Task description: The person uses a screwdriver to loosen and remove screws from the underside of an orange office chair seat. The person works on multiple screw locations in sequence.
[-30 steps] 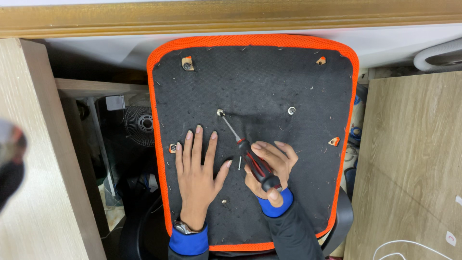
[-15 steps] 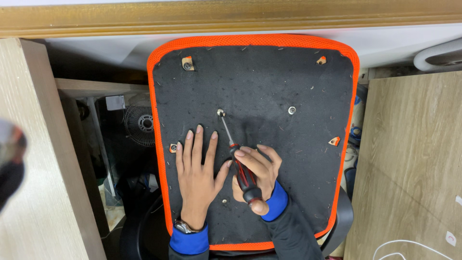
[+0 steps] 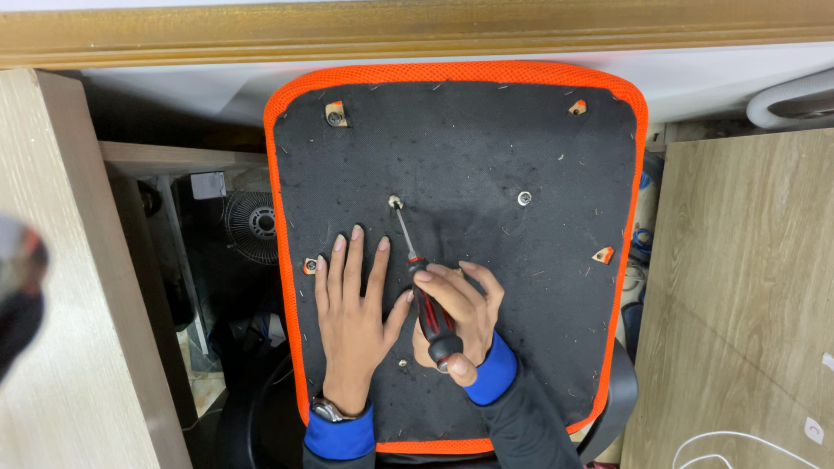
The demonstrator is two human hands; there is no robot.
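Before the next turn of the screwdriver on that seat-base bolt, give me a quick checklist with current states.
1. Screwdriver tip on the upper left bolt: ok.
2. Right hand wrapped round the handle: ok.
3. Left hand flat on the chair seat underside, bracing it: ok.
4. Left fingers clear of the shaft: ok.
5. Tip fully seated in the bolt head: cannot tell.
6. Shaft square to the bolt: not ok, tilted.
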